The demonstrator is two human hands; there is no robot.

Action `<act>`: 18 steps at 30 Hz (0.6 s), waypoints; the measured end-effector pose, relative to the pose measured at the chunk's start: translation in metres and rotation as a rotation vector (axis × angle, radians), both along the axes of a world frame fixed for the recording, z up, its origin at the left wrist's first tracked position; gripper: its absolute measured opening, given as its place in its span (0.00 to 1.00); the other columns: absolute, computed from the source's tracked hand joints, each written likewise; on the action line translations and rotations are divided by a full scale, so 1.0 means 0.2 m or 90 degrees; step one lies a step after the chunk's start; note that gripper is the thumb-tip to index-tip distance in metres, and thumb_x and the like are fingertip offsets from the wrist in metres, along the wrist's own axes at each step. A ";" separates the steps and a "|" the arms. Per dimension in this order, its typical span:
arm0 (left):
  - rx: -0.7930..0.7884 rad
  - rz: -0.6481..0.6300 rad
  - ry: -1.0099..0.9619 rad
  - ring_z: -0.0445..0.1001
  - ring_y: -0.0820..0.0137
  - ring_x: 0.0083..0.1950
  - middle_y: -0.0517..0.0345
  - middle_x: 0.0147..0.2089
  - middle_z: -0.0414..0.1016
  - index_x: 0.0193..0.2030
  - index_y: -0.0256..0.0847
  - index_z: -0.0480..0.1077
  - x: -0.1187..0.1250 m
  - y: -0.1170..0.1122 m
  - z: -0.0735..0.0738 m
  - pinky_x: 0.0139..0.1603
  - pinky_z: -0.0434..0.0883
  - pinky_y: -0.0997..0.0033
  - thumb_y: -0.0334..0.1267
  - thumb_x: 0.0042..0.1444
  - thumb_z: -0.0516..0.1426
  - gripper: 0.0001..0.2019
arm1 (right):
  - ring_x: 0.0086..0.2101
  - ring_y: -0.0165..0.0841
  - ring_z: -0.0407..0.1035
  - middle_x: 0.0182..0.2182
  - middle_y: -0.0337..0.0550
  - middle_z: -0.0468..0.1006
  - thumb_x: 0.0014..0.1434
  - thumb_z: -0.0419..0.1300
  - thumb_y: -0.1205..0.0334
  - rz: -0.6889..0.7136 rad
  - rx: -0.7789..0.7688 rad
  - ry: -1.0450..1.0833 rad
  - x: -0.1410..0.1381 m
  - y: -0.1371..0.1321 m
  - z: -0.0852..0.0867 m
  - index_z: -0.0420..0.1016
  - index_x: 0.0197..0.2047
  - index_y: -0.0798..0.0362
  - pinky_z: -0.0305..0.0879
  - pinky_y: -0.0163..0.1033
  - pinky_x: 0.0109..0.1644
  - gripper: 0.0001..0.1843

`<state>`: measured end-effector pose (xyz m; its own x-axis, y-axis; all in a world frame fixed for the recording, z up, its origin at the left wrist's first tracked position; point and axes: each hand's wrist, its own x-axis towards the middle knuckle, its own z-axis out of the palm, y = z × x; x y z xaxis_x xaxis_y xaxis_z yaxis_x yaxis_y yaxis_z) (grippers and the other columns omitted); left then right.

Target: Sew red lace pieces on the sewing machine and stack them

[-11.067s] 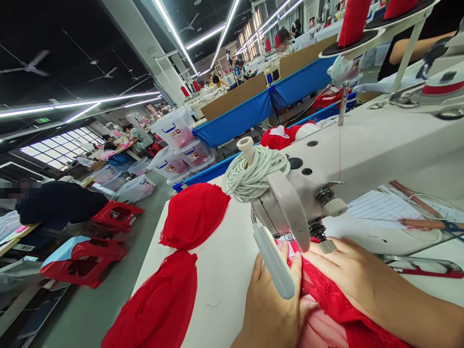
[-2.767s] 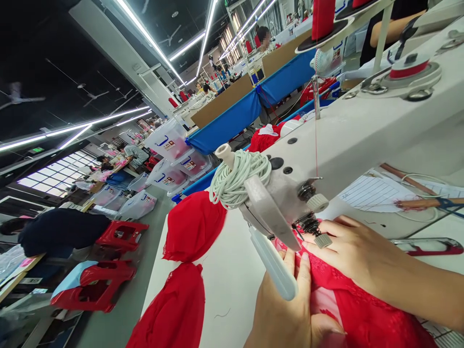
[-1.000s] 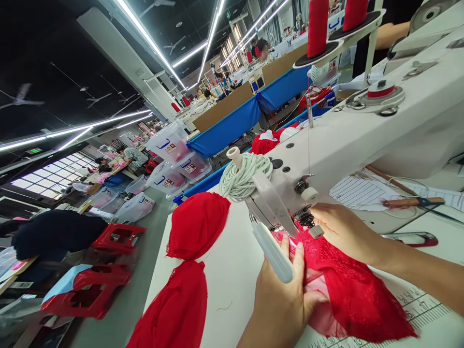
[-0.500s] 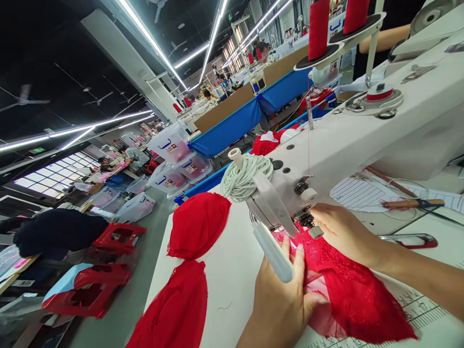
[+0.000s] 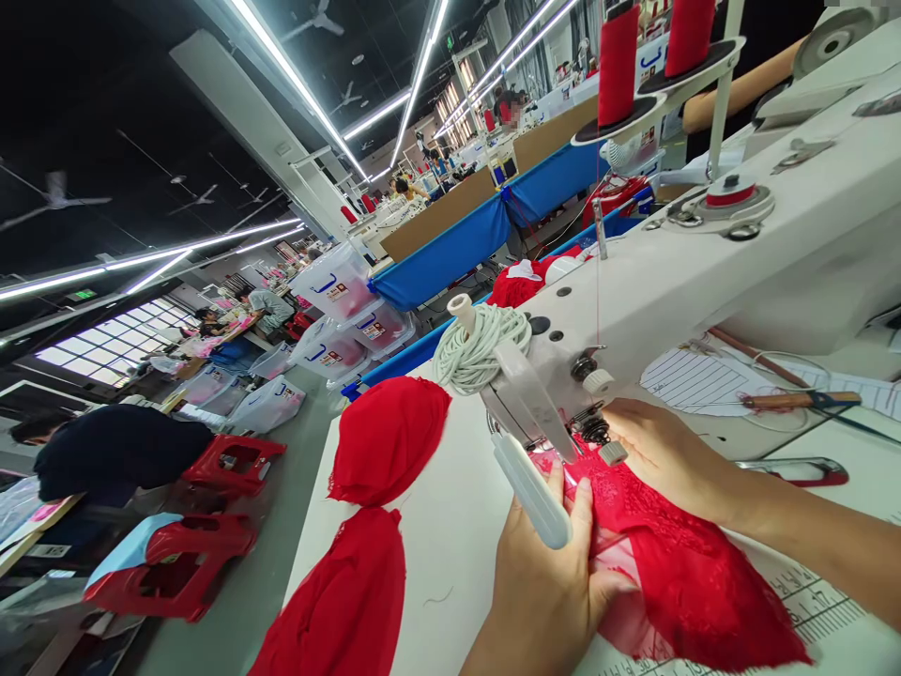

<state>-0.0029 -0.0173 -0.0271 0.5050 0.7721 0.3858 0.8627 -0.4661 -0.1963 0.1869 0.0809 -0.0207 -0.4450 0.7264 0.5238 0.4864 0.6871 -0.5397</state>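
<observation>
At the machine (image 5: pixel 676 272), the left hand (image 5: pixel 536 580) presses the red lace (image 5: pixel 694 573), fingers spread wide; beside the machine, the right hand (image 5: pixel 665 458) hides its fingertips, so I cannot tell its grip.

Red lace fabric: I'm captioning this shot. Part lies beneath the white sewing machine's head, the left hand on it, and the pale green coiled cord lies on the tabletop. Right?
No: the pale green coiled cord sits atop the white sewing machine's head, as the head view shows. The red lace fabric and left hand are right.

17 on ruler scale (image 5: pixel 817 608), box labels (image 5: pixel 341 289) too small to read
</observation>
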 end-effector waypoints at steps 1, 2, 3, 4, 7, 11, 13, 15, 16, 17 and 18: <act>0.002 0.002 -0.003 0.68 0.47 0.59 0.38 0.60 0.69 0.60 0.38 0.67 0.00 0.00 0.00 0.55 0.71 0.48 0.68 0.55 0.40 0.40 | 0.27 0.33 0.67 0.26 0.42 0.75 0.61 0.45 0.71 0.002 0.002 -0.001 0.00 0.00 0.00 0.69 0.29 0.51 0.64 0.38 0.32 0.15; 0.005 0.003 -0.006 0.69 0.47 0.59 0.39 0.60 0.69 0.60 0.38 0.67 0.00 0.00 0.00 0.55 0.71 0.49 0.67 0.55 0.40 0.40 | 0.28 0.33 0.68 0.27 0.42 0.75 0.61 0.46 0.71 0.003 0.005 -0.002 0.00 0.00 0.00 0.69 0.30 0.51 0.64 0.38 0.32 0.14; 0.009 0.004 -0.010 0.69 0.48 0.58 0.39 0.59 0.70 0.59 0.38 0.68 0.00 0.00 -0.01 0.54 0.72 0.49 0.67 0.55 0.40 0.40 | 0.28 0.33 0.68 0.27 0.41 0.75 0.61 0.47 0.71 0.004 0.007 -0.004 0.00 0.00 0.01 0.70 0.30 0.51 0.65 0.38 0.33 0.14; 0.012 0.005 -0.014 0.70 0.48 0.58 0.39 0.59 0.70 0.59 0.38 0.68 0.00 0.00 -0.01 0.54 0.72 0.50 0.67 0.55 0.40 0.40 | 0.29 0.34 0.69 0.26 0.41 0.75 0.60 0.48 0.71 0.005 0.010 -0.006 0.01 -0.01 0.01 0.71 0.31 0.50 0.65 0.38 0.34 0.13; 0.011 0.006 -0.021 0.71 0.49 0.57 0.40 0.58 0.71 0.58 0.39 0.69 0.01 0.00 0.00 0.53 0.73 0.51 0.67 0.56 0.41 0.39 | 0.31 0.35 0.70 0.26 0.41 0.76 0.59 0.50 0.71 0.007 0.019 -0.018 0.01 -0.02 0.01 0.73 0.32 0.50 0.67 0.39 0.37 0.12; -0.015 0.006 -0.024 0.71 0.51 0.57 0.40 0.57 0.72 0.58 0.37 0.69 0.02 -0.01 0.04 0.53 0.72 0.52 0.64 0.59 0.40 0.36 | 0.32 0.37 0.71 0.26 0.42 0.76 0.58 0.50 0.72 0.006 0.033 -0.045 0.01 -0.04 0.02 0.73 0.32 0.50 0.67 0.40 0.39 0.12; -0.024 0.004 -0.020 0.72 0.52 0.56 0.40 0.57 0.72 0.58 0.36 0.69 0.03 -0.01 0.06 0.52 0.72 0.53 0.62 0.60 0.40 0.35 | 0.32 0.36 0.70 0.27 0.42 0.76 0.58 0.50 0.73 0.014 0.040 -0.066 0.00 -0.05 0.04 0.73 0.31 0.51 0.66 0.40 0.38 0.12; -0.029 -0.003 -0.006 0.72 0.51 0.55 0.39 0.57 0.72 0.58 0.35 0.68 0.03 -0.01 0.09 0.51 0.73 0.52 0.62 0.60 0.41 0.35 | 0.32 0.35 0.70 0.27 0.42 0.76 0.59 0.50 0.73 0.035 0.050 -0.094 -0.01 -0.06 0.08 0.71 0.28 0.51 0.65 0.39 0.37 0.13; -0.030 -0.007 0.004 0.72 0.51 0.55 0.39 0.56 0.72 0.58 0.34 0.68 0.04 -0.01 0.11 0.50 0.73 0.52 0.61 0.60 0.41 0.35 | 0.31 0.35 0.69 0.27 0.42 0.75 0.59 0.49 0.73 0.049 0.054 -0.110 -0.01 -0.08 0.09 0.69 0.26 0.51 0.64 0.38 0.35 0.14; -0.030 -0.011 0.016 0.73 0.51 0.54 0.38 0.55 0.72 0.57 0.34 0.68 0.04 -0.02 0.13 0.49 0.73 0.52 0.61 0.60 0.42 0.35 | 0.29 0.34 0.69 0.25 0.41 0.74 0.59 0.49 0.73 0.062 0.057 -0.127 0.00 -0.09 0.11 0.68 0.24 0.51 0.62 0.37 0.33 0.15; -0.029 -0.010 0.028 0.74 0.51 0.53 0.38 0.54 0.73 0.56 0.33 0.69 0.05 -0.04 0.14 0.48 0.74 0.52 0.61 0.60 0.43 0.34 | 0.27 0.33 0.67 0.24 0.40 0.72 0.59 0.49 0.73 0.075 0.057 -0.144 0.00 -0.11 0.13 0.66 0.23 0.51 0.61 0.36 0.30 0.15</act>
